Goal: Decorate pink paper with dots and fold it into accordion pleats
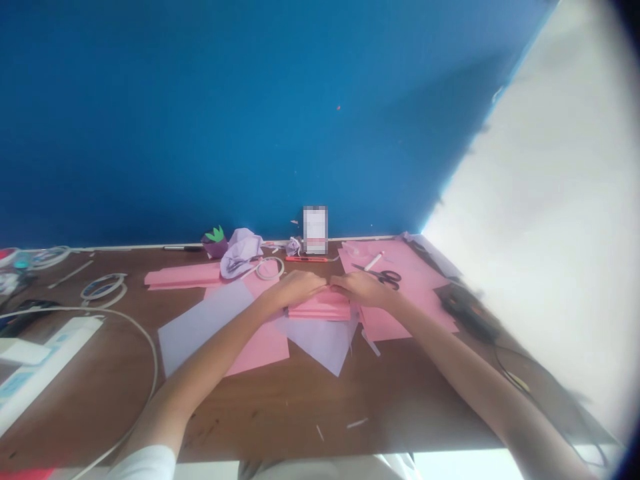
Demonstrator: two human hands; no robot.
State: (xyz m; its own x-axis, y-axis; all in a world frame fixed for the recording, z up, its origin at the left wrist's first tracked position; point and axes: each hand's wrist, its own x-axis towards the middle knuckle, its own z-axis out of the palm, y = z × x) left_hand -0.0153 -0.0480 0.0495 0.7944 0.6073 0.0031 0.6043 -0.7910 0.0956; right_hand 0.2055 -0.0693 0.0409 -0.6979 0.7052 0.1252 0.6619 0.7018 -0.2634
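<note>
The folded pink paper (320,309) lies near the middle of the tabletop (280,413), on a lavender sheet (323,343). The person's left hand (299,288) and right hand (364,288) meet at its far side, fingers bent and mostly closed; whether they pinch it or only press cannot be told. Just beside the right hand, black-handled scissors (382,275) lie on pink sheets (400,313) toward the far right corner. Crumpled lavender paper (241,253) sits near the far edge, left of the middle, with a white tape ring (281,269) beside it. A phone (315,230) stands upright at the far edge; a white power strip (47,370) lies by the left edge.
</note>
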